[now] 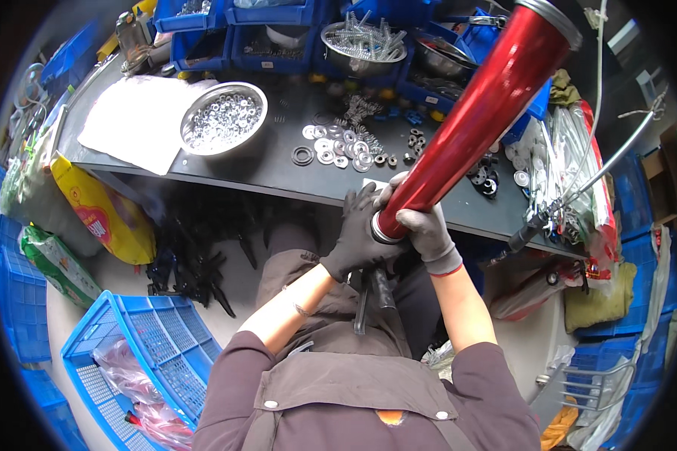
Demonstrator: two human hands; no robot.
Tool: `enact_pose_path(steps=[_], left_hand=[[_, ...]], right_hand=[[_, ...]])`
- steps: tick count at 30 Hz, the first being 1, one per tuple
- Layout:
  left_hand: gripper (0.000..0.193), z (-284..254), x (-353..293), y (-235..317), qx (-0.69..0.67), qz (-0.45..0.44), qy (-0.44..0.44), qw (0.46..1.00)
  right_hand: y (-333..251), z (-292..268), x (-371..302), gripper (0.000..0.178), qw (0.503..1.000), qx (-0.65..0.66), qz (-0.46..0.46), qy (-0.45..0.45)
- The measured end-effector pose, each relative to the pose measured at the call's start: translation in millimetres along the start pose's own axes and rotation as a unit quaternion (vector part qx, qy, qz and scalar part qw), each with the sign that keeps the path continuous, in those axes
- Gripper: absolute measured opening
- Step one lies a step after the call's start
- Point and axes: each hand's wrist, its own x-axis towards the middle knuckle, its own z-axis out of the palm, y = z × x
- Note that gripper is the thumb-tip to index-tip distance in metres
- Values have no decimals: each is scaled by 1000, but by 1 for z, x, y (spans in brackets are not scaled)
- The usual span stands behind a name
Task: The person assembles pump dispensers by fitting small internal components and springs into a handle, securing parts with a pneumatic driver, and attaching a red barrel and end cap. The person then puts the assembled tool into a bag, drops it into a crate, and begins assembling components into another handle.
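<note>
A long red metal tube (478, 124) with silver rims slants up and to the right from my lap, its lower end between my hands. My right hand (429, 229), in a grey glove, is closed round the tube just above that end. Beneath it, my left hand (357, 233) in a dark glove curls about the rim and the part below it. Two dark lever-like bars (365, 301) stick out under the left hand, over my trousers. What joins them to the tube is hidden by my gloves.
On the dark workbench (233, 173) lie metal washers (342, 143), springs (361, 109) and a steel bowl of nuts (226, 120). Blue bins (271, 49) line its back. A blue crate (147, 346) stands at left, a cable (617, 161) hangs right, black parts (195, 263) lie below.
</note>
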Motion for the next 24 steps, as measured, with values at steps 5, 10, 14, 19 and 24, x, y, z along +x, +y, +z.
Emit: enact_pose_path(steps=[5,10,14,19,24], left_hand=[[94,3,-16,2,3,40,40,998],[85,-22,-5,52,-152,-87,-90,980],[80,-32,-1,46,-126,-20,-97,987],[86,-25,-1,45,-75,41,-92,992],[84,-46,13,92,-223,-39,-196,954]], right_hand=[[2,7,-20,44,999,-36,-24,22],[-19,28,-30,45,997,74,-1,11],[-37,30,-20,39,996,-35,-87,-8],[-33,19,-32,48,990,-75,-115,16],[-62,28,-42,51,983,-12,-179,47]])
